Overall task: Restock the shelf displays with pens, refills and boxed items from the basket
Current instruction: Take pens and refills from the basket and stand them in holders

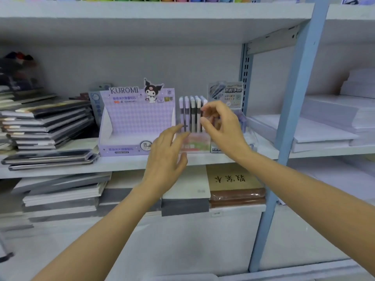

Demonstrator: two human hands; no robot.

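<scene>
- The shelf (pixel 121 165) carries a purple box (pixel 136 126), empty inside, with a row of upright refills (pixel 192 114) just right of it in a clear holder (pixel 194 144).
- Risk: a sideways nudge could topple the row.
- Right hand (pixel 221 126) pinches the rightmost refill, fingers curled.
- Left hand (pixel 166 157) is open, fingertips touching the row's left end.
- The basket is out of view.

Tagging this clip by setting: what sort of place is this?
Most likely a stationery shop: a Kuromi display box for pencil leads, stacked notebooks and paper reams on retail shelving.
</scene>
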